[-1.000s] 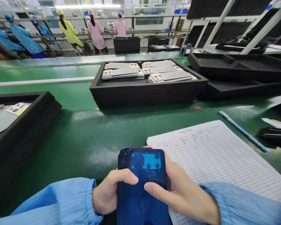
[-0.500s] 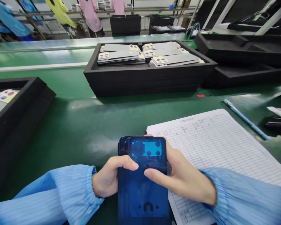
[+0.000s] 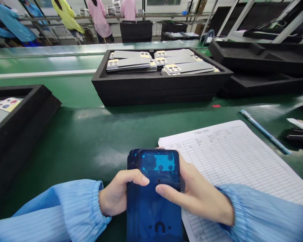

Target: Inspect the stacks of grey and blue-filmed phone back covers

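A stack of dark blue phone-shaped panels (image 3: 159, 201) is held upright at the bottom centre, slightly fanned out to the left. Each shows a lighter blue camera area near the top. My left hand (image 3: 123, 190) grips the stack's left edge, thumb across the front panel. On the right edge, my right hand (image 3: 195, 190) is closed round the same stack, its thumb also on the front face. The fingers behind the panels are mostly hidden. A printed form sheet (image 3: 232, 158) lies beneath my right forearm.
Ahead on the green table (image 3: 91, 134) stands a black tray (image 3: 161, 85) with grey-white phone-shaped panels. Another black tray (image 3: 27, 124) is at the left, more black trays (image 3: 262, 60) at the back right. A blue pen (image 3: 265, 131) lies beyond the sheet. People stand in the background.
The whole view has shifted slightly, with the table and trays a little lower in the picture. Both hands keep their hold on the stack.
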### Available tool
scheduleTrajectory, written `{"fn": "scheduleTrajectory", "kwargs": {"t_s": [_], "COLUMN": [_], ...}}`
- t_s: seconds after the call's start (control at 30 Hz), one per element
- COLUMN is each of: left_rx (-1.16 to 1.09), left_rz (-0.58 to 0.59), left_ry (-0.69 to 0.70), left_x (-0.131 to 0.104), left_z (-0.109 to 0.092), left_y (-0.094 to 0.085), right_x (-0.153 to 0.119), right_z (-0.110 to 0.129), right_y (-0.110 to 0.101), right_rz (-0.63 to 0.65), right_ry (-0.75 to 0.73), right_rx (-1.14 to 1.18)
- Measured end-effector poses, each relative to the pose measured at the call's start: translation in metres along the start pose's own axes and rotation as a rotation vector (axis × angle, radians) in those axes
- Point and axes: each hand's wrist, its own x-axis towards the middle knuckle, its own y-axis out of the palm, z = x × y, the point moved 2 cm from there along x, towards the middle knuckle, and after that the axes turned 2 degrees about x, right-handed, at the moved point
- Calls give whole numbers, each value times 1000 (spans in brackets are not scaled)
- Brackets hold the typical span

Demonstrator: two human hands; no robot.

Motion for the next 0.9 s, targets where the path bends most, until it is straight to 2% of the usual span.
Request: {"fn": "scheduleTrajectory", "kwargs": {"t_s": [0.9], "left_rx": [-13], "left_rz": [-27], "left_ry": [-17], "left_x": [0], "left_z": [-1], "left_y": [0], "right_x": [1], "right_z": [2], "right_y": [-2], "right_rz": [19], "right_ry": [15], "right_rx": [-5]}}
